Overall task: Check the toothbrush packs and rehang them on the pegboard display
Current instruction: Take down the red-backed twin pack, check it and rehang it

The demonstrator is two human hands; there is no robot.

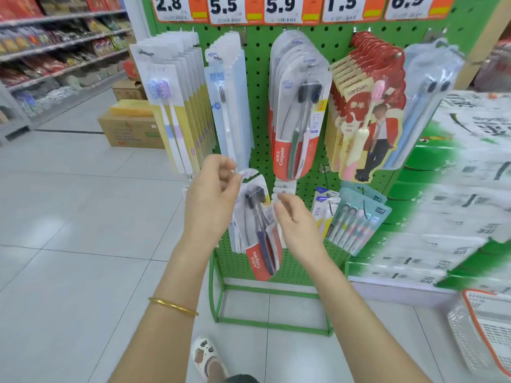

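- Left hand [213, 194] raised at the green pegboard [257, 78]; grip pinched on the top tab of the lower toothbrush packs [255, 233].
- Lower toothbrush packs: a red-bottomed bunch, hanging tilted in front of the board's lower middle, between both hands.
- Right hand [296, 219]: grip loose, fingers half curled, just beside the bunch's right edge; can't tell if touching.
- Upper toothbrush packs [300, 111], same red brand, hang on the hook directly above.
- Yellow packs [179, 114] far left, red card packs [365, 111] to the right, price tags [224, 6] along the top.
- Gold bracelet [172, 306] on the left wrist.
- Cardboard boxes [130, 131] on the floor, left of the board.
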